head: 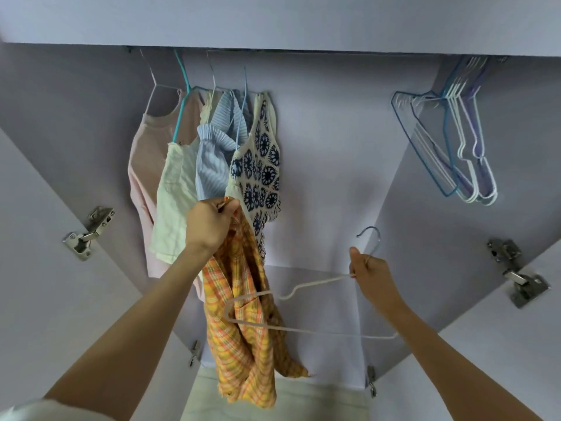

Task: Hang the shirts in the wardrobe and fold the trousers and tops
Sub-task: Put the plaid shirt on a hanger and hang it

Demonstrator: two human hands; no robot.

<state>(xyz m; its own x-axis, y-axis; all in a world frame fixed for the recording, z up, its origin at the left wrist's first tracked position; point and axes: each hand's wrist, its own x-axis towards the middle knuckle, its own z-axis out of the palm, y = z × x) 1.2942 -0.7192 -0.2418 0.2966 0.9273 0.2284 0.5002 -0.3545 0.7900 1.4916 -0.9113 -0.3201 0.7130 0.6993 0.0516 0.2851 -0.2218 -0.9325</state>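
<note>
An orange and yellow plaid shirt (243,335) hangs down in front of the open wardrobe, and my left hand (206,223) pinches it at its top edge. My right hand (368,270) grips a white wire hanger (306,288) by the neck just under its hook. The hanger's left end overlaps the shirt; whether it is inside the fabric I cannot tell. Behind my left hand, several tops hang on the rail: a pink one (142,165), a cream one (173,205), a blue striped one (212,159) and a navy-patterned crochet one (261,174).
Several empty hangers (455,141) in blue, white and purple hang together at the rail's right end. Both wardrobe doors stand open, with metal hinges on the left (88,232) and the right (516,275). A pale surface (318,402) lies at the wardrobe's bottom.
</note>
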